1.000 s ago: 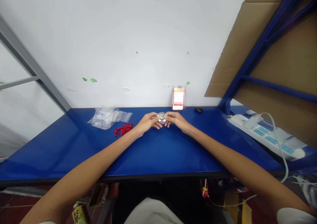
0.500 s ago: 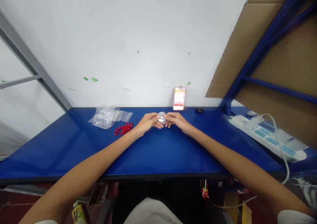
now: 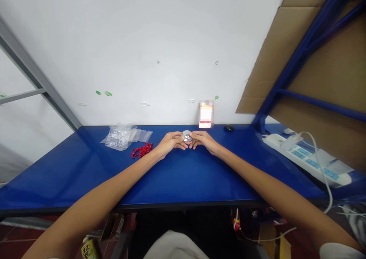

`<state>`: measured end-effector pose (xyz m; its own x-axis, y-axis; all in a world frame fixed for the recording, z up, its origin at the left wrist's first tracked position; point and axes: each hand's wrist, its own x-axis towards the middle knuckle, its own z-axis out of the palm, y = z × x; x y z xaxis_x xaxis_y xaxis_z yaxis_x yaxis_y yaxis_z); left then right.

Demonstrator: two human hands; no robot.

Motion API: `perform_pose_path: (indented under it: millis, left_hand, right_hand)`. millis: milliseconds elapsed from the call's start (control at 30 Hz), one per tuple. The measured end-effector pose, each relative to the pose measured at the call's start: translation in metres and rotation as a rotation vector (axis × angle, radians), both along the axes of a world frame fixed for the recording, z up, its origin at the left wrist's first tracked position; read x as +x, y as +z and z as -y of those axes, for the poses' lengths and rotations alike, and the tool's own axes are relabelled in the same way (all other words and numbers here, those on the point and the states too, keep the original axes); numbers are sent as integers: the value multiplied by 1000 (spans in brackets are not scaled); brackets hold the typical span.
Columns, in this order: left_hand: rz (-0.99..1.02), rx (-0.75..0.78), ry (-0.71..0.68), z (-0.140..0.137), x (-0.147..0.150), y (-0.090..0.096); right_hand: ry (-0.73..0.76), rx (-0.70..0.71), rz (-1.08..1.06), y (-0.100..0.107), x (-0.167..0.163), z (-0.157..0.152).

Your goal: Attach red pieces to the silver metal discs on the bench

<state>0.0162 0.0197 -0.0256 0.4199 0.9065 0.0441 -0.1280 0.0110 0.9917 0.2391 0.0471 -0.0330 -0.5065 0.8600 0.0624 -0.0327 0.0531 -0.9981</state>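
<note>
Between my two hands is a small round silvery metal disc (image 3: 187, 134) with a darker spot at its middle, held just above the blue table. My left hand (image 3: 171, 141) pinches its left edge with the thumb on top. From the other side, my right hand (image 3: 201, 139) grips the right edge, its thumb near the centre. A pile of red cords (image 3: 142, 150) lies left of my left hand. Clear plastic bags (image 3: 121, 136) are spread behind the cords.
A blurred card (image 3: 206, 115) leans against the white wall. Right of it lies a small black object (image 3: 229, 128). A white power strip (image 3: 307, 160) with plugs and a cable occupies the right side, beside the blue metal frame (image 3: 297, 60). The table's black front edge (image 3: 183, 204) runs below my forearms.
The view has shifted very slightly. Both hands keep their hold on the metal disc, and its tilt seems a little different.
</note>
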Motion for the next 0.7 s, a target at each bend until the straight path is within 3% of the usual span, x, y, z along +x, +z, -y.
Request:
perform_pose_path:
  millis: [700]
  left_hand:
    - [58,-129,45,-6,-4,-2]
  right_hand:
    - [56,-132,-25,-2,2,-2]
